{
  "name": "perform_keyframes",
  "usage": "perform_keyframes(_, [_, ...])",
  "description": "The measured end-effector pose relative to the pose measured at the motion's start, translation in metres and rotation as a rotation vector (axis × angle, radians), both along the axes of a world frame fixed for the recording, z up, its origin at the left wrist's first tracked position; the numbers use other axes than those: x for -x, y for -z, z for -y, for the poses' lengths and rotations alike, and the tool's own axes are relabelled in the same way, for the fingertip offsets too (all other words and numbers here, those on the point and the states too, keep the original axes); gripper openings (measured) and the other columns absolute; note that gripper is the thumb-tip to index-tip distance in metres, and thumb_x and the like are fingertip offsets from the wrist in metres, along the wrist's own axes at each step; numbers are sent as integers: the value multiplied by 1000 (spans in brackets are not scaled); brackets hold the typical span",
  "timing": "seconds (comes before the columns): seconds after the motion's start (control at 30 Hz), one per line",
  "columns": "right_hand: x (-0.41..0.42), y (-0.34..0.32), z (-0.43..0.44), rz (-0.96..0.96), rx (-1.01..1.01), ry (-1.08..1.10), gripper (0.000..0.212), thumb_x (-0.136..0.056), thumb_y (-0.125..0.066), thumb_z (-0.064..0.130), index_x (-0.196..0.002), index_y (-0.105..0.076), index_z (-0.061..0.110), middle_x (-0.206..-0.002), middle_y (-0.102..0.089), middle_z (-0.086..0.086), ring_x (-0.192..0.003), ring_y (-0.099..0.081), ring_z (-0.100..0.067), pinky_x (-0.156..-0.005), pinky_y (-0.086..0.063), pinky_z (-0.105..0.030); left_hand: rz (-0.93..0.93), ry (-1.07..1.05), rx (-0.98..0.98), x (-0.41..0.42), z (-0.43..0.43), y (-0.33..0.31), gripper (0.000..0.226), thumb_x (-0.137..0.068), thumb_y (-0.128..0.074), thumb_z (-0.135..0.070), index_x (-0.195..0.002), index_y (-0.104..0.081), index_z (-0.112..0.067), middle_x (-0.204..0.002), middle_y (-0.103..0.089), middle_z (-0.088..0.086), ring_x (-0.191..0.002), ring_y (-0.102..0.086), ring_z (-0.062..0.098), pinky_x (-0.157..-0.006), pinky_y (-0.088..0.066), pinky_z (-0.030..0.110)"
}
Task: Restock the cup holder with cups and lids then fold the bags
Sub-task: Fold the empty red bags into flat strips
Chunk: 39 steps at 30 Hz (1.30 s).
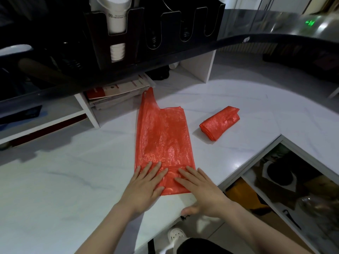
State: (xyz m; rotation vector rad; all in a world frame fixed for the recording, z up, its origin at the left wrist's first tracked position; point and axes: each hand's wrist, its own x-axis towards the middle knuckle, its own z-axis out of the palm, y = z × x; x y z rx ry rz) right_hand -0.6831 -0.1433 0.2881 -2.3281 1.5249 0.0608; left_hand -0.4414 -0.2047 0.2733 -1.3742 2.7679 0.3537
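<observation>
A red plastic bag (163, 136) lies flat and lengthwise on the white marble counter (64, 180), its handle pointing away from me. Its near end is folded over once. My left hand (145, 184) presses flat on the left of that fold, fingers straight. On the right of the fold my right hand (200, 189) presses flat too, thumb off the counter's front edge. A second red bag (220, 122), folded into a small bundle, lies to the right. The black cup holder (156, 28) stands on the raised ledge, with white cups (117, 17) in its left slot.
Stacked papers and booklets (117, 92) sit in a white cubby under the dark ledge. The counter curves away on the right, and an open shelf (293, 189) with dark clutter lies below its right end. A white shoe (176, 235) shows by the floor.
</observation>
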Motion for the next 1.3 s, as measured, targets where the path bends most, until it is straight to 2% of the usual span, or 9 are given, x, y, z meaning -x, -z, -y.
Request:
perform_keyframes(0.1, [6,0,-7,-72,18,-51,100,-76,-59,66,-150,4,40,-153,22,18,-140,28,-7,-114,21,-33,-28,20,-31,0,-1,-1,54,-93,-9,-61,-139,17,-51,-149,21,-24,-136,31,6,-107,29,27])
perform_keyframes(0.4, [16,-18,-12,74,54,-45,56,-89,-58,30,-142,-41,37,-153,-29,16,-143,-20,-6,-117,-16,-29,-122,44,-141,0,-9,-10,62,-93,-34,-59,-140,4,-53,-153,5,-23,-141,16,5,-114,14,30])
perform_keyframes(0.57, [21,-29,-16,298,57,54,32,-97,-51,21,-126,-63,26,-143,-47,9,-137,-27,-2,-110,-7,-5,-282,0,-308,-4,-15,-18,71,-77,-35,-80,-140,-12,-57,-154,-3,-28,-143,10,-2,-118,3,30])
perform_keyframes(0.7, [21,-28,-20,429,59,190,29,-98,-50,22,-121,-65,29,-143,-42,14,-136,-29,-3,-113,-22,-23,-368,-34,-315,-10,-18,-24,90,-64,-37,-92,-142,-27,-48,-154,-9,-28,-142,5,-6,-119,-5,32])
perform_keyframes(0.9, [24,-27,-14,625,20,370,31,-100,-45,22,-112,-57,47,-113,-59,27,-109,-53,8,-97,-45,-27,-394,-107,-260,-26,-21,-33,90,-61,-51,-89,-140,-32,-49,-147,-29,-28,-138,-19,-7,-115,-19,26])
perform_keyframes(0.97, [23,-25,-12,661,25,403,29,-100,-44,24,-113,-58,46,-112,-63,23,-106,-56,6,-95,-47,-28,-426,-189,-237,-28,-26,-35,78,-63,-61,-80,-133,-38,-54,-133,-39,-38,-123,-36,-15,-102,-34,16])
perform_keyframes(1.07, [23,-23,-7,645,49,456,26,-96,-50,33,-111,-50,55,-111,-60,21,-102,-54,8,-90,-46,-20,-496,-300,-172,-25,-29,-35,49,-72,-69,-46,-120,-55,-51,-110,-61,-29,-100,-56,-8,-84,-46,16])
perform_keyframes(1.2, [25,-19,-2,544,-29,486,48,-79,-72,45,-120,-48,50,-110,-50,21,-98,-53,5,-83,-39,-6,-591,-431,-163,-18,-23,-36,29,-81,-65,-21,-103,-68,-40,-97,-69,-21,-90,-63,-1,-80,-49,21])
perform_keyframes(1.3, [24,-11,5,514,51,541,33,-81,-71,36,-112,-60,37,-96,-55,16,-88,-55,-2,-77,-41,-12,-675,-508,-238,-15,-21,-37,24,-83,-66,-18,-101,-70,-34,-92,-71,-18,-88,-65,0,-80,-50,23])
